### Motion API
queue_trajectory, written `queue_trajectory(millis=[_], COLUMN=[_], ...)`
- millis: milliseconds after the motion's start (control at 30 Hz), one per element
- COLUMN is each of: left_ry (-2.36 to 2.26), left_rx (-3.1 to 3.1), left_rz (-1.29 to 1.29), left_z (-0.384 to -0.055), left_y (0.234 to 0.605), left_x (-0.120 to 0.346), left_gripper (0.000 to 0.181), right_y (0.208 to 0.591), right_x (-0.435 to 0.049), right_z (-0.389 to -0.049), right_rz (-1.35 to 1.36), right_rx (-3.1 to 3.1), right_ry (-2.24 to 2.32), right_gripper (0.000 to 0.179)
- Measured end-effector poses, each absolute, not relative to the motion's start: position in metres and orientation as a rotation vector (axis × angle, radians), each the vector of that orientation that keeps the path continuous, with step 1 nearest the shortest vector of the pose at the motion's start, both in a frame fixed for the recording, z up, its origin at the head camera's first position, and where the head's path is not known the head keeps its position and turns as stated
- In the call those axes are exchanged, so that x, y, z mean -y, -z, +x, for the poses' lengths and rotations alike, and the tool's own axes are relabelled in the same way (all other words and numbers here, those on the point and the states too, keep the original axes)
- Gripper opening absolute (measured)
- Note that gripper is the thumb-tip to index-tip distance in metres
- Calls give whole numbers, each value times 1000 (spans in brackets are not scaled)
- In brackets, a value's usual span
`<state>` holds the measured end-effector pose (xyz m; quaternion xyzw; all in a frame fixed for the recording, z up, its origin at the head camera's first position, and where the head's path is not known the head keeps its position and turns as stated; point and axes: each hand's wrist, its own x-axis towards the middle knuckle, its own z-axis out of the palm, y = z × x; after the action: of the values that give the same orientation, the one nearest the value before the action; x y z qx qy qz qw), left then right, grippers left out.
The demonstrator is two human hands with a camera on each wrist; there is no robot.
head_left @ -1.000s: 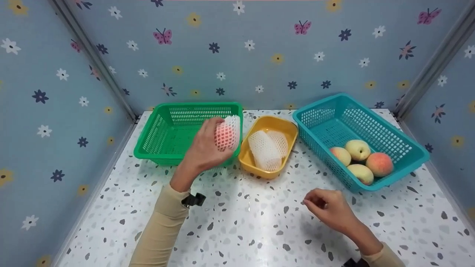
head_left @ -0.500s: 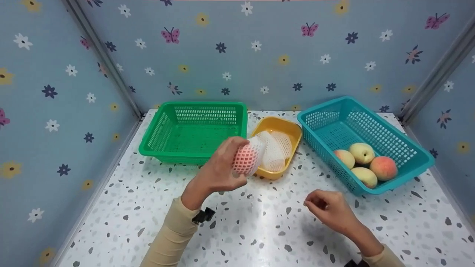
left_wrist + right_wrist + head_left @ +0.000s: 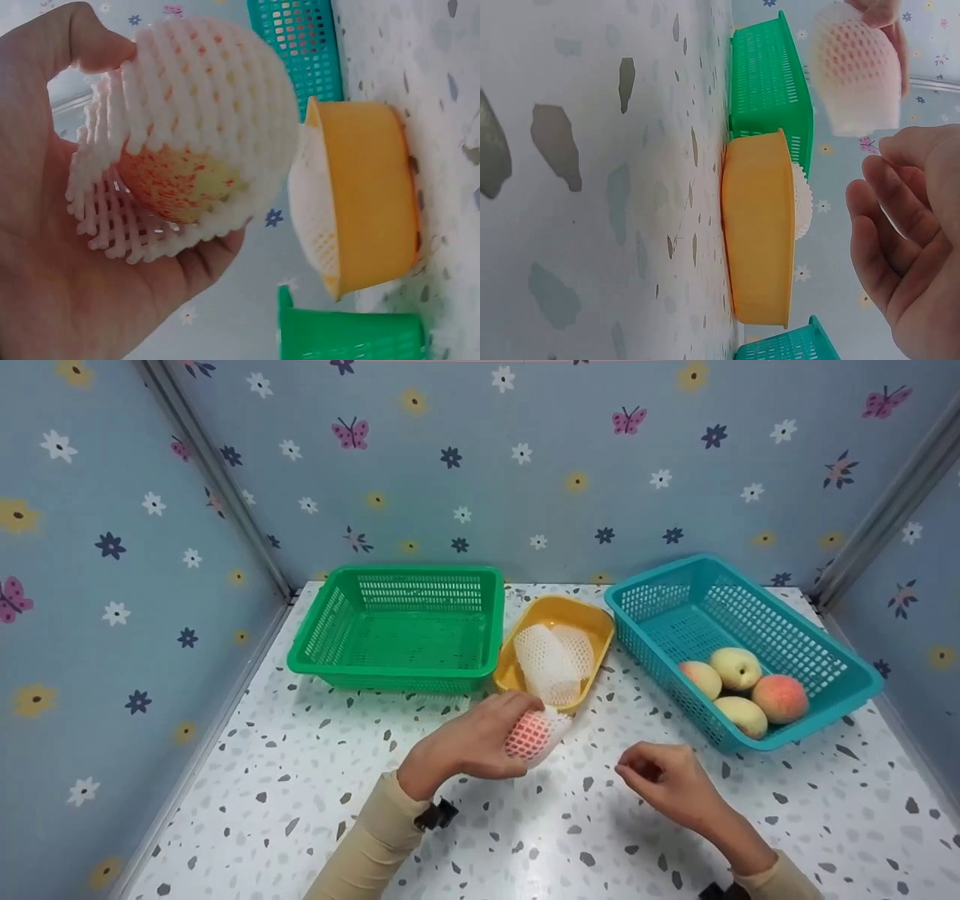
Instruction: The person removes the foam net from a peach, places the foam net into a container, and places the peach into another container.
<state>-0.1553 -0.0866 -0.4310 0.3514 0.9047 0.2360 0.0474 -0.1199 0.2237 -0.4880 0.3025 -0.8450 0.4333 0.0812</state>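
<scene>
My left hand (image 3: 484, 739) grips a peach (image 3: 180, 180) wrapped in a white foam net (image 3: 217, 90), its fingers and thumb curled round the sides. It holds the fruit above the table, just in front of the yellow tub (image 3: 510, 671). Part of the peach's red and yellow skin shows through the open end of the net in the left wrist view. My right hand (image 3: 671, 780) hovers over the table on the right, fingers loosely curled, with nothing in it. More white foam nets (image 3: 551, 660) lie inside the yellow tub.
A green basket (image 3: 397, 671) with no fruit visible in it stands at the back left. At the right a teal basket (image 3: 825, 645) holds several bare peaches (image 3: 780, 698). Patterned panels (image 3: 465, 472) wall in the speckled white table (image 3: 300, 795).
The left hand has carried the netted peach from over the green basket's right side towards me and to the right, past the yellow tub. The right hand has stayed nearly still.
</scene>
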Motion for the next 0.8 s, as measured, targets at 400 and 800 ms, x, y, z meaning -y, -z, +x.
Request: queue_trajectory(millis=[400,800], left_ry=[-639,-832], left_rx=[-2723,-2694], left_rz=[1000,962], left_z=[-166,-170], left_y=[453,478], left_x=[75,66], left_gripper=[70,98], right_y=[490,495], right_x=[-221,-226], right_z=[-118,-117], right_rz=[898,889], right_rx=[2557,2547], right_ry=[-1285,-1264], right_gripper=[8,10])
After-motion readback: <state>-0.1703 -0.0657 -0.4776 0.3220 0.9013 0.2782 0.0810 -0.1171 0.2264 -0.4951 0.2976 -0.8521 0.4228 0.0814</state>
